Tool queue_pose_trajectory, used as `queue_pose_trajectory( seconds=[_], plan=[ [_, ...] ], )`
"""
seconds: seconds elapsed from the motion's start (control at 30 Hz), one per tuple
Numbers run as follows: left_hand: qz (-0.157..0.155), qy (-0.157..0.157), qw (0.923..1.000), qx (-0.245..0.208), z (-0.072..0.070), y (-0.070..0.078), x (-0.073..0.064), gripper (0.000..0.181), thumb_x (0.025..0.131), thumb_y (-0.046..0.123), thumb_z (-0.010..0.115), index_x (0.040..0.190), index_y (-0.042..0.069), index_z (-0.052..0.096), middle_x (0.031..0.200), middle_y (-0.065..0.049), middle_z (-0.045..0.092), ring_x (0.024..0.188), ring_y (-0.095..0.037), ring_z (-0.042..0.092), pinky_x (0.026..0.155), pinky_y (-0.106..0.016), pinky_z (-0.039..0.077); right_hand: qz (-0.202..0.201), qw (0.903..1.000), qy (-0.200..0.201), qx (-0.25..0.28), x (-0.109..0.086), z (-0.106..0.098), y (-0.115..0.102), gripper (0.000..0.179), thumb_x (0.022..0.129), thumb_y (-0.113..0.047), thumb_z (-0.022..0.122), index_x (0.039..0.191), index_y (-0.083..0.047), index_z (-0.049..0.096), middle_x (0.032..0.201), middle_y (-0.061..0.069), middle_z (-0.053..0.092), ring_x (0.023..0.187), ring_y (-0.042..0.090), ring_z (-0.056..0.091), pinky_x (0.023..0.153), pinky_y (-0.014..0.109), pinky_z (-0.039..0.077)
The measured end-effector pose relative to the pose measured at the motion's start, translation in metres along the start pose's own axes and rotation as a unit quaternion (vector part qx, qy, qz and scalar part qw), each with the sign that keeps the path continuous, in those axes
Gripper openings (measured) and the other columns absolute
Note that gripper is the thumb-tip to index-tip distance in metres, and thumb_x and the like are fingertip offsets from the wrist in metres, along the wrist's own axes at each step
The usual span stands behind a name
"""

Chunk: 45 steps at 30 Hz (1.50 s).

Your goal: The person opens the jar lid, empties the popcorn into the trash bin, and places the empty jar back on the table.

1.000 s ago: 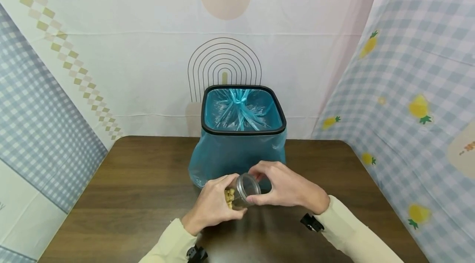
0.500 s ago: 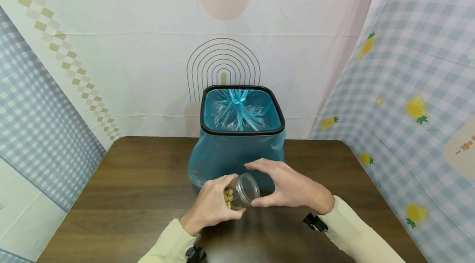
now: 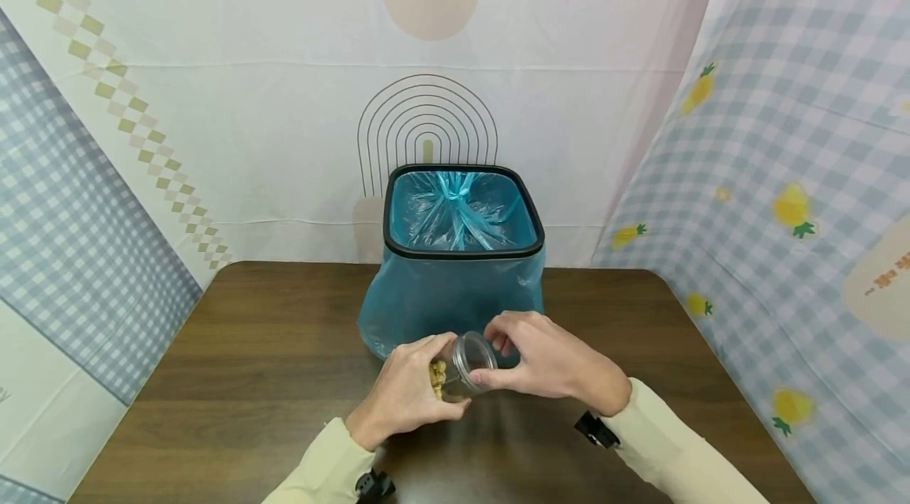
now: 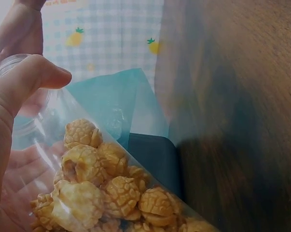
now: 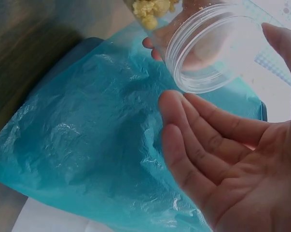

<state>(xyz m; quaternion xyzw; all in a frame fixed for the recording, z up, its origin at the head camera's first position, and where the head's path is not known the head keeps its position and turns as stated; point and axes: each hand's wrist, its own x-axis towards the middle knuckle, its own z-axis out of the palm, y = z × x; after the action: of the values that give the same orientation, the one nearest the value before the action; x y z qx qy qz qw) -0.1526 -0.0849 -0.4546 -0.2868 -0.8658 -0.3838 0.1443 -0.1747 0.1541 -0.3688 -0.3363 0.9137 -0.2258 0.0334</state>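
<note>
Left hand [image 3: 408,393] grips a tilted, clear cylindrical screw-neck jar [image 3: 459,383]; right hand [image 3: 550,359], loosely curved, thumb apart, holds nothing.
Right fingers lie beside the mouth; contact unclear. Golden-brown lumpy popcorn [image 3: 437,379] inside. Jar is before the black-rimmed, blue-plastic-lined bin [image 3: 465,255].

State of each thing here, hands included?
Clear round jar: tilted, mouth end facing right; lid on or off unclear.
Golden popcorn pieces: inside jar, heaped toward its base.
Bare left hand: gripping jar's body.
Bare right hand: at jar's mouth end, fingers bent.
Black-rimmed squarish bin: upright, open on top.
Blue plastic liner: over bin, hanging outside, gathered inside at far side.
</note>
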Motion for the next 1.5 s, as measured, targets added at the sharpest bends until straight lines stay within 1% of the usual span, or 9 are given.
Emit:
queue_pose_trajectory(
  seconds=[0.23,0.37,0.5,0.6,0.77,0.87,1.0,1.3,1.5],
  plan=[
    [-0.001,-0.002,1.0000,-0.003,0.000,0.001,-0.001,0.077,0.065,0.033,0.098,0.132,0.013,0.066,0.111,0.004,0.074,0.091,-0.011,0.070,0.079,-0.024,0.061,-0.048,0.9978,-0.018,0.042,-0.004,-0.004,0.004,0.060,0.086,-0.049,0.085,0.131,-0.015,0.065,0.118,-0.006,0.068,0.108,0.015,0.069,0.096,0.037,0.061],
    [0.003,0.003,1.0000,0.000,0.000,0.002,-0.001,0.077,0.065,0.033,0.099,0.132,0.013,0.066,0.110,0.004,0.075,0.091,-0.011,0.071,0.079,-0.026,0.061,-0.083,0.9953,-0.020,0.046,-0.008,-0.006,0.007,0.071,0.082,-0.037,0.091,0.142,-0.013,0.060,0.132,-0.003,0.066,0.120,0.019,0.066,0.102,0.044,0.059],
    [0.003,0.003,1.0000,0.000,0.001,0.002,-0.002,0.077,0.065,0.031,0.099,0.132,0.013,0.066,0.110,0.003,0.075,0.091,-0.011,0.070,0.080,-0.026,0.062,-0.080,0.9957,-0.019,0.044,-0.010,-0.007,0.006,0.080,0.084,-0.041,0.089,0.149,-0.010,0.056,0.142,0.002,0.063,0.129,0.021,0.063,0.106,0.048,0.057],
    [0.005,0.002,1.0000,0.001,0.001,0.002,-0.002,0.076,0.065,0.031,0.099,0.131,0.012,0.066,0.110,0.003,0.074,0.090,-0.011,0.070,0.079,-0.026,0.061,-0.049,0.9979,-0.010,0.041,-0.010,-0.007,0.003,0.077,0.088,-0.053,0.082,0.146,-0.009,0.058,0.134,0.002,0.067,0.123,0.019,0.066,0.102,0.046,0.059],
    [0.004,0.000,1.0000,0.002,0.000,0.003,-0.003,0.075,0.065,0.031,0.099,0.130,0.014,0.066,0.107,0.004,0.073,0.087,-0.011,0.069,0.076,-0.024,0.060,0.007,0.9995,-0.010,0.028,-0.007,-0.003,-0.002,0.062,0.093,-0.064,0.071,0.126,-0.011,0.069,0.108,-0.004,0.070,0.098,0.013,0.068,0.086,0.034,0.061],
    [0.003,-0.001,1.0000,0.000,0.000,0.003,-0.002,0.074,0.065,0.030,0.099,0.129,0.014,0.066,0.107,0.004,0.073,0.087,-0.011,0.069,0.076,-0.024,0.060,0.021,0.9995,-0.016,0.018,-0.005,0.000,-0.003,0.058,0.092,-0.065,0.070,0.119,-0.013,0.071,0.101,-0.006,0.069,0.093,0.012,0.066,0.081,0.028,0.058],
    [0.004,-0.002,1.0000,-0.002,0.000,0.004,-0.002,0.074,0.065,0.029,0.099,0.130,0.013,0.066,0.108,0.004,0.073,0.088,-0.012,0.069,0.076,-0.024,0.060,0.021,0.9994,-0.019,0.020,-0.005,0.000,-0.004,0.057,0.091,-0.065,0.071,0.116,-0.013,0.071,0.101,-0.007,0.069,0.092,0.010,0.066,0.082,0.030,0.059],
    [-0.001,-0.008,1.0000,-0.002,-0.002,0.006,-0.002,0.076,0.067,0.033,0.099,0.132,0.012,0.065,0.110,0.004,0.074,0.090,-0.011,0.069,0.079,-0.025,0.061,-0.032,0.9980,-0.020,0.050,-0.007,-0.003,0.000,0.057,0.090,-0.053,0.079,0.131,-0.016,0.066,0.116,-0.007,0.069,0.105,0.008,0.068,0.095,0.038,0.062],
    [0.007,-0.002,1.0000,0.001,-0.002,0.006,-0.002,0.076,0.066,0.032,0.099,0.132,0.013,0.065,0.112,0.003,0.074,0.092,-0.012,0.071,0.081,-0.027,0.062,-0.101,0.9940,-0.016,0.040,-0.008,-0.005,0.003,0.067,0.084,-0.037,0.088,0.140,-0.016,0.059,0.129,-0.004,0.066,0.117,0.011,0.064,0.102,0.041,0.059]
  ],
)
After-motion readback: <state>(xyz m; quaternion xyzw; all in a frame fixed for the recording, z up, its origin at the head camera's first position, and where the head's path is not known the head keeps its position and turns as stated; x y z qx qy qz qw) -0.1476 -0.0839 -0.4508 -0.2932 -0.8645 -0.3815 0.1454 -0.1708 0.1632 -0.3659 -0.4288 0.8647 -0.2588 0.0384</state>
